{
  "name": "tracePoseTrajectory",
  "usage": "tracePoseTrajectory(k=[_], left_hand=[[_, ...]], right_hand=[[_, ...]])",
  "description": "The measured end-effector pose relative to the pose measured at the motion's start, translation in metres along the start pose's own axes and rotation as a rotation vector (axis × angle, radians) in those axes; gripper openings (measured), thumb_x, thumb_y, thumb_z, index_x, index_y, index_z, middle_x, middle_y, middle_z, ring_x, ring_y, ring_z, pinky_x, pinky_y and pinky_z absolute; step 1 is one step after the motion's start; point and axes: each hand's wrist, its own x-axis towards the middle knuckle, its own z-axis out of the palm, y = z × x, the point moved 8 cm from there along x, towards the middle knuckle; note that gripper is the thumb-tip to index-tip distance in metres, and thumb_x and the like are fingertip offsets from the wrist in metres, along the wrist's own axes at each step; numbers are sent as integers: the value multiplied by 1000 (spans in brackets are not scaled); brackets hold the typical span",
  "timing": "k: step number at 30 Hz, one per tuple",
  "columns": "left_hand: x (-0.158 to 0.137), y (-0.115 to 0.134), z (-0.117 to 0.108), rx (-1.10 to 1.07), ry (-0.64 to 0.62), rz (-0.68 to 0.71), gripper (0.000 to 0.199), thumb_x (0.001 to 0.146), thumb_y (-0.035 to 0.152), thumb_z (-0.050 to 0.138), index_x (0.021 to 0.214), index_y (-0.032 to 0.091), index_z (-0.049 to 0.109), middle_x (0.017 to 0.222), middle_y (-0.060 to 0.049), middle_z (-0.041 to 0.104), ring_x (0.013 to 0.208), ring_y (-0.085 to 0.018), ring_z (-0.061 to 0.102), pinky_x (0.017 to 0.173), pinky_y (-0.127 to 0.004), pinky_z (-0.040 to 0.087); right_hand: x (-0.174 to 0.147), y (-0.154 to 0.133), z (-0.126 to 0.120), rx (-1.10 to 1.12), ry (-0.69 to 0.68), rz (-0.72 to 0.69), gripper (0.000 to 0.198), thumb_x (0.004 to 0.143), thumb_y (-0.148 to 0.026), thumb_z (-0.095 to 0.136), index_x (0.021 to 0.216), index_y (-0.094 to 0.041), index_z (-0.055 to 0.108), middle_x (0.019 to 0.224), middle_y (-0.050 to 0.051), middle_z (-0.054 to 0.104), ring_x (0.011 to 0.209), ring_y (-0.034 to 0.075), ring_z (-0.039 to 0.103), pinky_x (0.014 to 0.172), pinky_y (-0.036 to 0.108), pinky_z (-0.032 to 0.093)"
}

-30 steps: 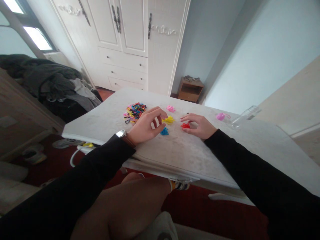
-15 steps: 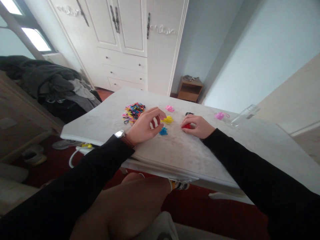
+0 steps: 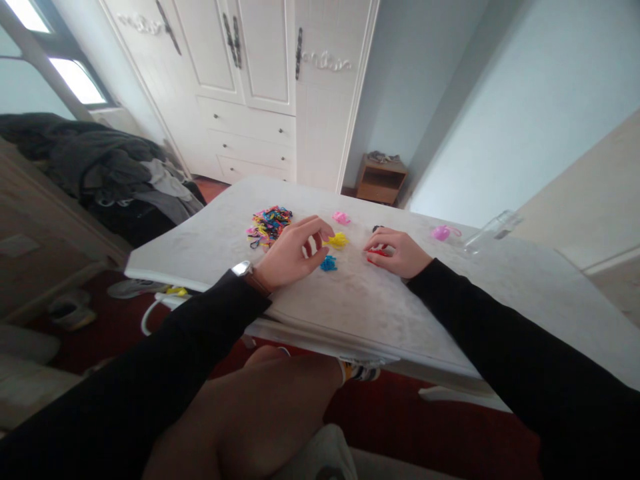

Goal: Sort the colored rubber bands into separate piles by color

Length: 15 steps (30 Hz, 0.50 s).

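Note:
My left hand [image 3: 296,252] hovers over the white table with thumb and fingers curved apart, and nothing shows between them. Close to its fingertips lie a yellow bunch of small rubber bands [image 3: 338,240] and a blue bunch [image 3: 329,263]. Behind that hand spreads a mixed heap of coloured rubber bands [image 3: 270,223], partly covered by it. My right hand [image 3: 400,252] rests on the tabletop, its fingers and thumb closed around red rubber bands [image 3: 379,253], which are partly hidden. A black bunch [image 3: 377,228] peeks out behind its knuckles. Farther back sits a pink bunch [image 3: 342,218].
On the table's right side are a pink-purple item with a loop [image 3: 442,233] and a clear glass bottle or jar [image 3: 493,233] lying tilted. A white wardrobe [image 3: 250,127] stands beyond the table [image 3: 360,313]. Dark clothes [image 3: 115,167] are piled at left.
The right hand's fingers have shifted slightly over the red rubber bands, and less red shows now. My left hand keeps nearly the same pose. The whole view has shifted slightly.

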Motion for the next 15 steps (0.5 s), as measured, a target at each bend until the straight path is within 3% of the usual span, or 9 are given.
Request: tracePoseTrajectory(k=[8, 12, 15], left_hand=[[1, -2, -7, 109, 90, -30, 12, 90, 11, 57, 94, 19, 65, 89, -3, 68, 74, -14, 64, 65, -25, 53], [0, -13, -34, 286, 212, -90, 17, 83, 9, 58, 92, 20, 66, 84, -2, 68, 76, -17, 66, 74, -30, 54], [-6, -39, -62, 399, 288, -261, 19, 76, 8, 60, 90, 20, 66, 87, -3, 71, 82, -19, 68, 80, -33, 54]], right_hand=[[1, -6, -9, -33, 115, -68, 9, 84, -24, 71, 87, -22, 79, 93, 7, 75, 85, 22, 69, 73, 36, 55], [1, -9, -11, -32, 152, -84, 9, 84, -22, 69, 86, -23, 79, 94, 6, 76, 87, 23, 70, 74, 36, 55], [1, -11, -12, -27, 174, -87, 10, 85, -22, 68, 85, -23, 78, 92, 6, 77, 86, 22, 70, 73, 36, 55]])
